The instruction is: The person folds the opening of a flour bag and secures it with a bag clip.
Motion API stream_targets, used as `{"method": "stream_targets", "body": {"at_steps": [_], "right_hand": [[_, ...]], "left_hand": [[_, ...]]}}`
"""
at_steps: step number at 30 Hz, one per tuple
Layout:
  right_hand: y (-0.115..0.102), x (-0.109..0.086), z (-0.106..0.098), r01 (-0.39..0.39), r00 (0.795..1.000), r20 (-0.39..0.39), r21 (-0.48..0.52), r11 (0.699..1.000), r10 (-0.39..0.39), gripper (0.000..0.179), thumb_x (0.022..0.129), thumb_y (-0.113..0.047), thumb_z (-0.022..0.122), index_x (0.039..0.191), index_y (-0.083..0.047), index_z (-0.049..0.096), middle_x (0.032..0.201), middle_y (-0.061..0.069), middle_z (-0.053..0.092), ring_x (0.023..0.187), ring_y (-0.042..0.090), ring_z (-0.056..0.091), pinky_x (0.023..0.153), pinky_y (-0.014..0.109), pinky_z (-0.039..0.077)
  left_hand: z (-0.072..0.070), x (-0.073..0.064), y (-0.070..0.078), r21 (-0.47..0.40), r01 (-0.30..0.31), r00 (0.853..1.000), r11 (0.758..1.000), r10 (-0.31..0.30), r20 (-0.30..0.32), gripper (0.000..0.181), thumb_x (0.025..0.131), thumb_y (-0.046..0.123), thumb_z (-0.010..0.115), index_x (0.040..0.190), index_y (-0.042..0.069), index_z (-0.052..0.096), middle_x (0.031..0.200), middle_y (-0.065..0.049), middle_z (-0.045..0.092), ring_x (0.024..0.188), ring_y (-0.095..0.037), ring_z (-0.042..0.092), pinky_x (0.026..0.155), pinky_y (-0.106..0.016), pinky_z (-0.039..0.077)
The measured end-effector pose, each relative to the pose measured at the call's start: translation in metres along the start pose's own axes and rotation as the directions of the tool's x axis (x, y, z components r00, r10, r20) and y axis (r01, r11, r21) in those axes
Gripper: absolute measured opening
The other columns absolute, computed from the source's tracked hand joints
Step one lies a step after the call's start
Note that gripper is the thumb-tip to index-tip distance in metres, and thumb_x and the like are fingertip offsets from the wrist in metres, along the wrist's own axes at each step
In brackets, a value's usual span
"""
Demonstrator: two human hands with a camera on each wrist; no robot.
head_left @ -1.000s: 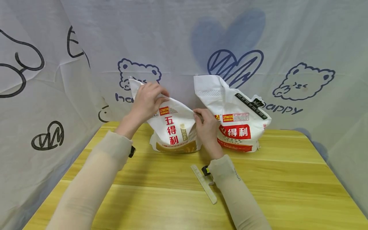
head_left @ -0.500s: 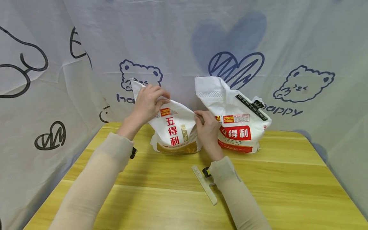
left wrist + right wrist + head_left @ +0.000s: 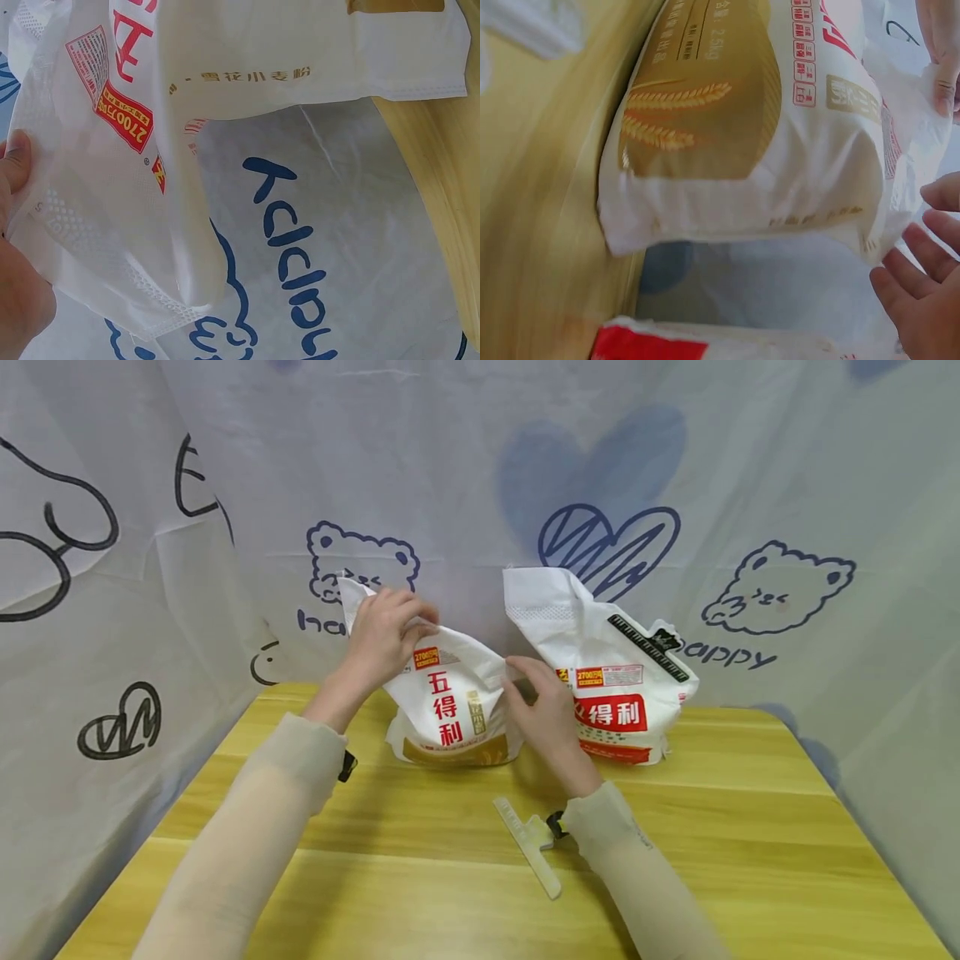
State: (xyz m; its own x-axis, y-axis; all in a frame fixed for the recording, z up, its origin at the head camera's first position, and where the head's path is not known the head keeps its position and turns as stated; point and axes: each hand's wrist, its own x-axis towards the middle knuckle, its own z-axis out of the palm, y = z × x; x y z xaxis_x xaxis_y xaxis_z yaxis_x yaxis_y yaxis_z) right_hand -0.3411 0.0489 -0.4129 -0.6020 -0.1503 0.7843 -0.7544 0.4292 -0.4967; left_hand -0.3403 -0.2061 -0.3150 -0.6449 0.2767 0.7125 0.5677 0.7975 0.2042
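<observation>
A white flour bag [image 3: 431, 693] with red lettering and a gold base stands upright at the table's back, its top folded over. My left hand [image 3: 386, 635] pinches the folded top edge near the upper left corner; its thumb shows on the white bag top [image 3: 90, 217] in the left wrist view. At the other end of the fold, my right hand [image 3: 549, 714] has its fingertips at the bag's corner. In the right wrist view those fingers [image 3: 926, 255] are fairly straight and spread, with thumb apart. A pale ruler-like bag clip [image 3: 527, 847] lies on the table below.
To the right stands a second flour bag [image 3: 611, 714] with a red label, its top sealed by a black bag clip [image 3: 651, 647]. The wooden table [image 3: 390, 893] meets a printed cloth backdrop [image 3: 465, 460] behind the bags and at both sides.
My right hand has loosened at the bag's corner, its thumb parting from the fingers, and the wrist has shifted slightly right, uncovering more of the pale clip. My left hand keeps its hold.
</observation>
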Motion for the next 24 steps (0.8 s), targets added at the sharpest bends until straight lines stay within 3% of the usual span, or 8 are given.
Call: {"method": "stream_targets", "body": {"at_steps": [8,14,19,24], "right_hand": [[0.000,-0.011,-0.026,0.046,0.992,0.117,0.016,0.999,-0.047,0.037,0.092,-0.003,0.076,0.127,0.002,0.070,0.128,0.017,0.071,0.120,0.033,0.067,0.104,0.047,0.053],[0.001,-0.026,-0.038,0.021,0.974,0.226,-0.001,1.000,-0.020,0.039,0.091,-0.003,0.077,0.129,0.001,0.069,0.129,0.015,0.071,0.118,0.032,0.067,0.098,0.049,0.056],[0.002,-0.040,-0.047,-0.054,0.938,0.344,-0.013,0.998,0.055,0.042,0.093,-0.005,0.076,0.134,-0.001,0.067,0.135,0.015,0.069,0.127,0.032,0.063,0.105,0.049,0.052],[0.006,-0.055,-0.053,-0.164,0.868,0.474,-0.013,0.986,0.151,0.044,0.095,-0.008,0.073,0.138,0.000,0.064,0.139,0.016,0.065,0.127,0.034,0.063,0.103,0.049,0.055]], "left_hand": [[0.000,-0.002,-0.001,0.004,0.003,1.000,1.000,-0.003,0.012,0.009,0.093,0.011,0.076,0.102,0.011,0.074,0.102,-0.005,0.071,0.100,-0.028,0.058,0.101,-0.050,0.044],[0.000,-0.003,0.000,0.002,0.017,0.999,1.000,-0.017,0.031,0.009,0.093,0.011,0.076,0.102,0.012,0.075,0.106,-0.005,0.073,0.103,-0.028,0.059,0.102,-0.050,0.044],[0.000,-0.003,0.000,0.011,0.025,0.999,1.000,-0.026,0.037,0.010,0.094,0.011,0.076,0.103,0.012,0.075,0.108,-0.005,0.073,0.105,-0.028,0.059,0.103,-0.051,0.043],[0.000,-0.003,0.000,0.010,0.027,0.999,1.000,-0.027,0.034,0.009,0.094,0.010,0.075,0.103,0.012,0.074,0.109,-0.005,0.073,0.105,-0.029,0.059,0.103,-0.051,0.043]]}}
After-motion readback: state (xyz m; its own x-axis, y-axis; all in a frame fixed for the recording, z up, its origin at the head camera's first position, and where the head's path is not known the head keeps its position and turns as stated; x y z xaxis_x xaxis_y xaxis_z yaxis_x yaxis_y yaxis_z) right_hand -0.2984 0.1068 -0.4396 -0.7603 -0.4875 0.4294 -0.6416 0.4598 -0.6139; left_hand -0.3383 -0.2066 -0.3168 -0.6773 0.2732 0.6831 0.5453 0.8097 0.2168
